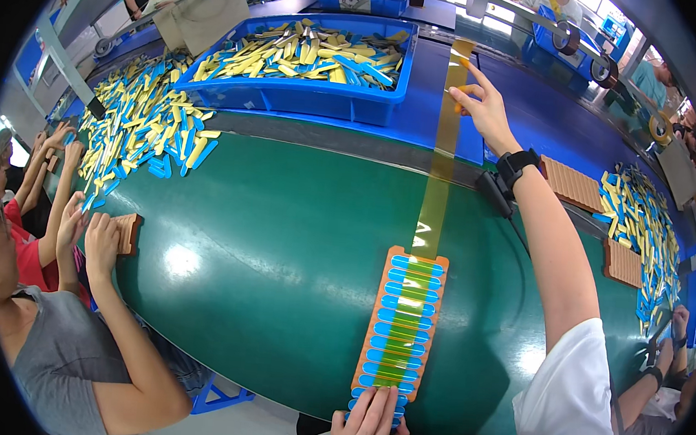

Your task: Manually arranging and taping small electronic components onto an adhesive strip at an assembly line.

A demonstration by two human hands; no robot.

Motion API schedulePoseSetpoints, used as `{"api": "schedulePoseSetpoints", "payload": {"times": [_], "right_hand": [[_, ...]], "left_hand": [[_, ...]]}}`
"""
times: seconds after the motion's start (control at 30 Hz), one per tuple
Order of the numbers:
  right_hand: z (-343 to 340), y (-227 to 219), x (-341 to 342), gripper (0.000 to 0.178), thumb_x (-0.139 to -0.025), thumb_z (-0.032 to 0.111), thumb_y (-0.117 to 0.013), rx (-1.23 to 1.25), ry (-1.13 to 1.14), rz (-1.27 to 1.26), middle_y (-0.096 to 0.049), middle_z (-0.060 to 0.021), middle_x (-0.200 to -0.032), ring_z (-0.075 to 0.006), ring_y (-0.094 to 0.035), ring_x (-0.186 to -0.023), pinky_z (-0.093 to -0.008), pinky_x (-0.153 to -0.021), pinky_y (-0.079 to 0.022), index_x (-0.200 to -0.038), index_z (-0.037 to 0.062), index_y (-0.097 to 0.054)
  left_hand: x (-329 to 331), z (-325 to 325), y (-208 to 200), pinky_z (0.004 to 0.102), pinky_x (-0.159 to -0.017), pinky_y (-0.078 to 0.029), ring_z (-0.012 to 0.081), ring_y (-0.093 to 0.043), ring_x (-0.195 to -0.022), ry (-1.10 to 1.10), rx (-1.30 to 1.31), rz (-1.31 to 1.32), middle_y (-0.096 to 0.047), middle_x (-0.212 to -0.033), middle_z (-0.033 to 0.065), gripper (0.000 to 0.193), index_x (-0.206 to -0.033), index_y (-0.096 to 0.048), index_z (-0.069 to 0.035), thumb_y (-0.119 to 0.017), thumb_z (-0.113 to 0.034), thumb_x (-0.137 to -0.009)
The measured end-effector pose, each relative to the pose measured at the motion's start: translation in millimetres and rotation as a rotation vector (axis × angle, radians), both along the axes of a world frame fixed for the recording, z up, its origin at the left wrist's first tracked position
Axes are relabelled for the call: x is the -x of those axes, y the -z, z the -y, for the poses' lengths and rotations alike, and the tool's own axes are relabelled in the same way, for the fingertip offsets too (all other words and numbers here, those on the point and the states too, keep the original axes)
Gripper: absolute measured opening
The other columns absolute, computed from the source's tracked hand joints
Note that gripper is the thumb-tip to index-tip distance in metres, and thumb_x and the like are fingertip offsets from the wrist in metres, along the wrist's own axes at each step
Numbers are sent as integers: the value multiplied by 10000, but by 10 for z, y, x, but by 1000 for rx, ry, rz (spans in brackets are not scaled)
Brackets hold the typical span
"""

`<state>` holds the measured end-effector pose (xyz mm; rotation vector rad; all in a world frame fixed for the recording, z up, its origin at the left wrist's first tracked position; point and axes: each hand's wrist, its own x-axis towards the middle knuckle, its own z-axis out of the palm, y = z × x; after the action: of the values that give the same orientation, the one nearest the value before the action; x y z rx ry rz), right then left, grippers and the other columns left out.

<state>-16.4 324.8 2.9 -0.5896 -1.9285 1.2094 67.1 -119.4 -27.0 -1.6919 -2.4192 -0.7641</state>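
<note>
An orange slotted tray lies on the green belt, filled with a row of blue sticks. A strip of clear amber tape runs from the tray's far end up to a roll overhead. My right hand is stretched far forward and pinches the tape high up; a black band sits on that wrist. My left hand presses flat on the tray's near end, holding the tape down over the sticks.
A blue bin of yellow and blue sticks stands beyond the belt. Loose sticks lie heaped at the left and right. A person on the left holds an orange tray. More orange trays lie at the right.
</note>
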Motion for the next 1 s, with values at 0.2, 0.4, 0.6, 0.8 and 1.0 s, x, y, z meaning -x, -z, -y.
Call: {"api": "schedulePoseSetpoints", "payload": {"times": [0.2,0.4,0.6,0.8,1.0], "right_hand": [[42,-27,7,581,-800,155,-599,-44,-33,64,-581,-45,-837,-71,-498,-695,-210,-618,-424,-1300,83,-314],[54,-38,18,595,-798,158,-602,-41,-31,62,-580,-46,-823,-78,-513,-710,-216,-626,-425,-1306,82,-302],[62,-49,16,625,-776,130,-619,-1,-20,62,-581,-75,-825,-122,-557,-691,-238,-604,-443,-1311,104,-296],[81,-45,-24,734,-773,126,-622,125,-117,177,-555,-88,-886,-131,-559,-705,-251,-635,-460,-1354,158,-176],[87,-128,-76,761,-771,113,-620,139,-146,181,-545,-92,-886,-137,-560,-718,-265,-663,-473,-1361,190,-145]], "left_hand": [[13,4,-2,302,-603,-355,188,-528,-929,10,21,-46,-553,-1015,48,450,-1022,-596,-46,-613,-212,-605],[28,0,-38,301,-595,-351,187,-530,-927,25,67,-52,-550,-1016,55,437,-1015,-600,-45,-607,-214,-612],[-23,24,26,349,-667,-374,212,-510,-978,17,23,-62,-510,-1111,82,467,-1074,-551,-23,-611,-244,-667],[24,-26,-103,375,-660,-418,213,-521,-989,50,-30,-119,-507,-1143,101,463,-1088,-539,-11,-609,-240,-692],[23,21,-66,396,-723,-404,205,-510,-1002,48,107,-89,-497,-1162,100,518,-1110,-520,-26,-624,-324,-700]]}}
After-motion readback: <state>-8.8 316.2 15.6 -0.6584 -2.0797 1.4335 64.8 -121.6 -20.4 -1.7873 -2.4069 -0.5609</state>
